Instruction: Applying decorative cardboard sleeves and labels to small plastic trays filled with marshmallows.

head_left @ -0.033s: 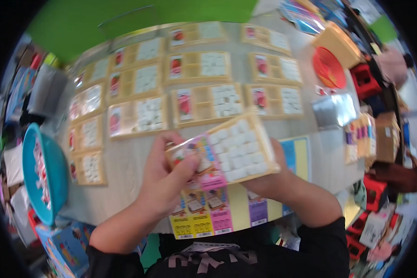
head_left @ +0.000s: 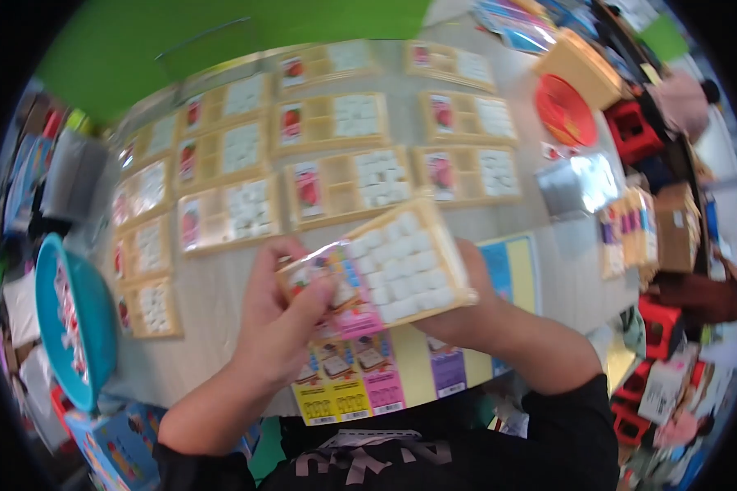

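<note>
Between both hands I hold a shallow cream tray filled on its right side with rows of small white blocks. It is tilted, its right end higher than its left. A pink printed label strip lies across its left part. My left hand grips the left end, thumb on top over the label. My right hand is wrapped round the right end from below, its fingers mostly hidden beneath. Under the tray, yellow, pink and purple label strips lie on a pale yellow sheet at the table's near edge.
Several similar trays stand in rows across the table. A teal basin with red-and-white packets sits at left. On the right are a red bowl, a shiny silvery pack and a row of standing trays.
The whole view has shifted slightly, so the table and its trays appear a little farther left. My hands keep the same grip on the tray.
</note>
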A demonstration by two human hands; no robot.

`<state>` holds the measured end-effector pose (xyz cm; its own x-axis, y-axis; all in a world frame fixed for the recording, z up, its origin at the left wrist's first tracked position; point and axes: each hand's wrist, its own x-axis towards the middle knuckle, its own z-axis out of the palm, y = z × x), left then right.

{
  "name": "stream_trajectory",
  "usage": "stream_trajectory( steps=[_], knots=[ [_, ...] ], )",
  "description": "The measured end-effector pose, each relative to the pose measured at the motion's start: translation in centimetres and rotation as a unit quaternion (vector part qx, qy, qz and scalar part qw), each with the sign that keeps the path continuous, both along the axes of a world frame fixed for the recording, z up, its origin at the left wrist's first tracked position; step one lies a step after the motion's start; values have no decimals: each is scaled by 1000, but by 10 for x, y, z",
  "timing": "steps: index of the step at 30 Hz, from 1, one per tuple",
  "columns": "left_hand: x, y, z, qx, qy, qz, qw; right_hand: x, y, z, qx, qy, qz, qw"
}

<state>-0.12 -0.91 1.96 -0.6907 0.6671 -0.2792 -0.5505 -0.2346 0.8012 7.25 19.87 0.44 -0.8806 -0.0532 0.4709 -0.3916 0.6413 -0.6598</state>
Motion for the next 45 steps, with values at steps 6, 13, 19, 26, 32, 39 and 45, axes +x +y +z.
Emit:
stream_trajectory(
  steps=[6, 13, 19, 26, 32, 39, 45],
  knots=[
    [6, 4, 5, -15, 21, 9, 1000, -6, 1, 8, -59, 28, -11, 998],
    [8, 1, 1, -30, 45, -31, 998, -4, 24, 44, -55, -64, -154, 985],
    [9, 2, -5, -20, 39, -27, 999, 26, 40, 102, 126, 0, -168, 978],
    [10, 6, 1, -11, 44, -63, 997, 67, -2, 101, 284, -69, 29, 956],
    [12, 4, 4, 1, 77, -141, 987, 96, 9, 83, 236, -103, -48, 965],
    [13, 10, 15, -219, 592, -243, 737, 200, 100, 64, 227, -165, -572, 771],
    [15, 10, 12, -222, 640, -256, 689, 206, 153, 27, 251, -193, -622, 716]
  ],
)
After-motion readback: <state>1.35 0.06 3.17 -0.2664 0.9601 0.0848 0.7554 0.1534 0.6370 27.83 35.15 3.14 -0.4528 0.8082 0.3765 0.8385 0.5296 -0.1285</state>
